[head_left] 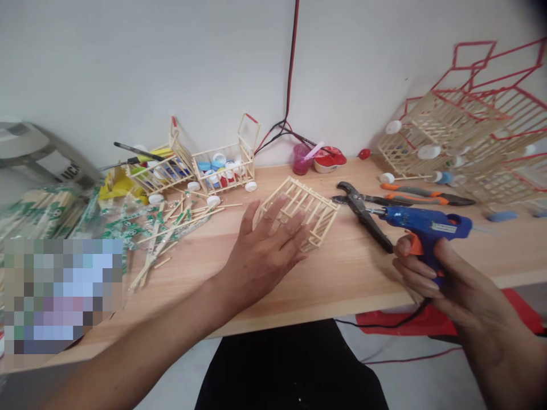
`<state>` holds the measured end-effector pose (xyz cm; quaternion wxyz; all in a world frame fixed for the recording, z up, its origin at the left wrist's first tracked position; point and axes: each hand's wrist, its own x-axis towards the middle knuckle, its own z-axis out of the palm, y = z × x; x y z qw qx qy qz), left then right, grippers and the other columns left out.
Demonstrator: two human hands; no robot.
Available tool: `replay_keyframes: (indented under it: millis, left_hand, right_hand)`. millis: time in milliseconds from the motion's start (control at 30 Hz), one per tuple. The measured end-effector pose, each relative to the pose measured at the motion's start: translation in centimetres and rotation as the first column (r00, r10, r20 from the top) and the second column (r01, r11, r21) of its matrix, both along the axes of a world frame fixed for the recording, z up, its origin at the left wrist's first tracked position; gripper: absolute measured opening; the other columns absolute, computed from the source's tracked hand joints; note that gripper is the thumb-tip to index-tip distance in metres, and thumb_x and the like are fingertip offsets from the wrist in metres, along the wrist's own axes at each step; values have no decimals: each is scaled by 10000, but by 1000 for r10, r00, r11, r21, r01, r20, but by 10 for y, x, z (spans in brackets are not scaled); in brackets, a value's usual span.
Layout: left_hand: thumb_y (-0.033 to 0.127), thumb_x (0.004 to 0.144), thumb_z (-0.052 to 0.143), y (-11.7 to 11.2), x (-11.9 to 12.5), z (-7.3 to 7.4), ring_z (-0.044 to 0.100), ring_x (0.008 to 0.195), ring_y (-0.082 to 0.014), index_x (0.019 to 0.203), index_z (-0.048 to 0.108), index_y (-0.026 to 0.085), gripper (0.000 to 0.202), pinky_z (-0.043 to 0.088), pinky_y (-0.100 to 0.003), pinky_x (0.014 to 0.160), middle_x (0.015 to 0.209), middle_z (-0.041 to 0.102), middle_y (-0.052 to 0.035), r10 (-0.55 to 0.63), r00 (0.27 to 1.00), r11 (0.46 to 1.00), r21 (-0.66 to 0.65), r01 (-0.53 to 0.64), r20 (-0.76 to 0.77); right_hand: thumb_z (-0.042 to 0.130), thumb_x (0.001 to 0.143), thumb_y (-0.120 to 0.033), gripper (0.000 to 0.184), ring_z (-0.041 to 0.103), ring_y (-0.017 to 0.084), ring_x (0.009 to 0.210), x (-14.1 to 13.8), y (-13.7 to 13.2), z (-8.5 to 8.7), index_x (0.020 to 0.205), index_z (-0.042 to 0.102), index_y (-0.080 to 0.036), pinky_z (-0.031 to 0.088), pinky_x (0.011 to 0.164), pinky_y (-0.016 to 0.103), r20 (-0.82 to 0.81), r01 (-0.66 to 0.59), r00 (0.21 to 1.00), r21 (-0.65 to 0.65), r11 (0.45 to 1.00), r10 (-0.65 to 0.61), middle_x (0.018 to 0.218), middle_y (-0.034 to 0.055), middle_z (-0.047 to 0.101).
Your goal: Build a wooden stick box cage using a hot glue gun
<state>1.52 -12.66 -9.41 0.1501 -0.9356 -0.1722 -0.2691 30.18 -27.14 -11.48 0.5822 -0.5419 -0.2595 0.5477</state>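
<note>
**Right hand [444,279] grips blue hot glue gun [427,225]; left hand [262,250] spread over stick frame [299,213]**

The right fingers curl tightly around the gun's grip, with the hand held at the edge of the wooden table [350,285]. The left fingers are splayed wide, their tips over the frame, which lies on the table near centre. Black-handled pliers [363,213] lie just beside the gun, and orange-handled pliers [427,195] lie farther back. Loose wooden sticks [171,233] lie left of the left hand. Two stick carts [224,168] stand by the wall.
</note>
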Motion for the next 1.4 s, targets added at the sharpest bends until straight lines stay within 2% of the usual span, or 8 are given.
replay_keyframes:
  millis: [200,367,467,733,1000,1200,1400]
  left_hand:
    - [337,959,580,1,-2,-3,379,1444,-355,1303,601,233,360,273,-615,1176,1437,576,-55,-5,1000,1000,-17,5,3]
    - [303,975,549,1,-4,-1,360,1455,-353,1343,566,184,388,268,-608,1182,1451,560,-79,-21,999,999,-32,22,32]
    - [271,974,546,2,-6,0,370,1448,-354,1343,562,159,386,265,-612,1178,1444,566,-89,-24,998,999,-31,26,63]
    - [283,974,548,6,-7,-2,395,1433,-353,1310,586,154,362,265,-603,1183,1446,564,-88,-2,999,1000,-20,3,53]
    - [290,977,545,7,-7,-4,382,1441,-355,1317,585,148,371,261,-610,1183,1438,568,-105,6,999,1000,-25,-5,36]
    - [295,985,533,7,-7,-3,383,1438,-360,1311,589,146,363,254,-604,1191,1454,557,-81,7,1000,1000,-23,-7,20]
    - [283,964,568,7,-7,-5,370,1449,-356,1304,596,161,363,257,-616,1186,1444,563,-106,6,1000,999,-35,-5,17]
  right_hand:
    - [605,826,-644,414,204,71,430,-4,-3,3,871,665,-237,122,395,269,71,-28,997,18,999,27,580,-49,310]
    - [613,817,-673,473,282,55,446,-23,-2,20,854,632,-202,141,439,244,191,-29,981,-39,999,36,596,-41,367]
    - [594,833,-674,481,292,59,451,-32,3,26,855,602,-194,126,437,234,263,-71,960,-89,994,92,609,-31,401]
    - [550,881,-640,467,274,50,428,-23,15,10,813,603,-181,139,396,207,261,-220,935,-112,969,242,587,-37,387]
    - [546,900,-613,455,238,43,435,-29,20,13,785,596,-175,125,398,198,262,-230,931,-119,966,254,585,-42,367]
    - [545,896,-623,468,260,45,442,-30,21,14,787,602,-171,147,402,201,276,-243,922,-131,961,271,599,-36,381]
    - [538,900,-622,471,275,48,448,-29,20,13,785,600,-169,135,411,205,282,-245,919,-139,959,276,602,-34,378]
